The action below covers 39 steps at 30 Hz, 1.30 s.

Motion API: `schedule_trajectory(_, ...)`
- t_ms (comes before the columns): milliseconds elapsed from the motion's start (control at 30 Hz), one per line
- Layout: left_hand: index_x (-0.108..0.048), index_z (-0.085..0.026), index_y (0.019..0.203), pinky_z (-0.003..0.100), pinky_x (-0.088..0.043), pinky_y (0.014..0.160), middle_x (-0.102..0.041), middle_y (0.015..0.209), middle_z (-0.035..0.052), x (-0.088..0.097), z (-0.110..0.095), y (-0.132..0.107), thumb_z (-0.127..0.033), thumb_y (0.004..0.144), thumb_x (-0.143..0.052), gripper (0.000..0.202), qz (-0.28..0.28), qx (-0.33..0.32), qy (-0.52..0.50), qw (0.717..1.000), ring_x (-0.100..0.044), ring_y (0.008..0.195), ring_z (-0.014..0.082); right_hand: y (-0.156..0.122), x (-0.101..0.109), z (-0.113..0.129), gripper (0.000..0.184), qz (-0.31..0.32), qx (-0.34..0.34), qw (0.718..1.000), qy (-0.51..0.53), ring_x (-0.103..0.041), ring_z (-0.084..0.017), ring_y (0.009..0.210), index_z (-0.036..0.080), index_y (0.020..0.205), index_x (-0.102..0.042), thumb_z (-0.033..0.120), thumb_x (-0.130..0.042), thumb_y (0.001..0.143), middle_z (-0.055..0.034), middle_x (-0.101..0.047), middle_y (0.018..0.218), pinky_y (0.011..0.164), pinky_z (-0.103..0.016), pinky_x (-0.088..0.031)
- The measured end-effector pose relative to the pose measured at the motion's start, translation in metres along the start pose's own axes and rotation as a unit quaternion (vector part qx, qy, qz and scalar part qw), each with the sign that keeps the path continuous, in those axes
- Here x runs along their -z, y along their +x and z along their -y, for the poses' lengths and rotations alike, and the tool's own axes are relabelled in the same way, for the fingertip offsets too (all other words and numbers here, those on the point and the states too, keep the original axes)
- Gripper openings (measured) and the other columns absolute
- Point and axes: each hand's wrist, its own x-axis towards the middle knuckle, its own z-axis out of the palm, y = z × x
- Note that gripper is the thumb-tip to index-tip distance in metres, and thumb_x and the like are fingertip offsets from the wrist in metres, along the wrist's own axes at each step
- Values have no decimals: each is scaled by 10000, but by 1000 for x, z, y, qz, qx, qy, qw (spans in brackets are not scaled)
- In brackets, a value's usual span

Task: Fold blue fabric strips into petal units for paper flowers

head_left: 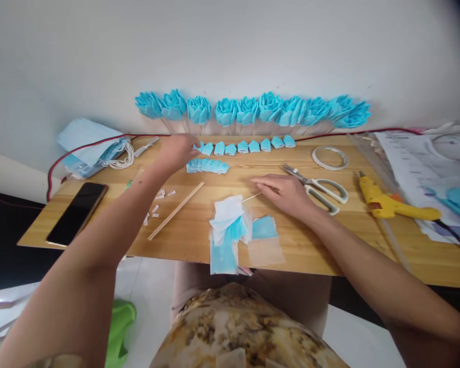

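Note:
My left hand (179, 151) is at the left end of a row of small folded blue petals (243, 147), thumb and fingertip closed around the end petal. Just below it lies an overlapping strip of blue petals (207, 166). My right hand (285, 194) rests on the table, fingers closed on a thin wooden stick (252, 197). The stick's other end meets a white and blue flower piece (230, 220) of soft sheet material. Beside that lie cut blue and white sheets (264, 228).
Blue flowers on sticks (226, 111) lean along the wall. Scissors (325, 191), a tape roll (329, 158) and a yellow glue gun (391, 202) lie to the right. To the left are a phone (77, 212), loose sticks (176, 210) and a bag of face masks (90, 145). A red cord (84, 152) runs behind.

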Motion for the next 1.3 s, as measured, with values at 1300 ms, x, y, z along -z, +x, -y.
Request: schedule_trajectory(1300, -539, -203, 600, 312, -301, 614, -563, 598, 41, -5, 19, -18, -502, 911, -446, 441, 86, 87, -130, 984, -495, 628, 180, 6, 11, -22, 273, -93, -89, 989, 66, -767, -223, 838, 253, 1090, -795, 293, -591, 913, -37, -818, 940, 760, -359, -599)
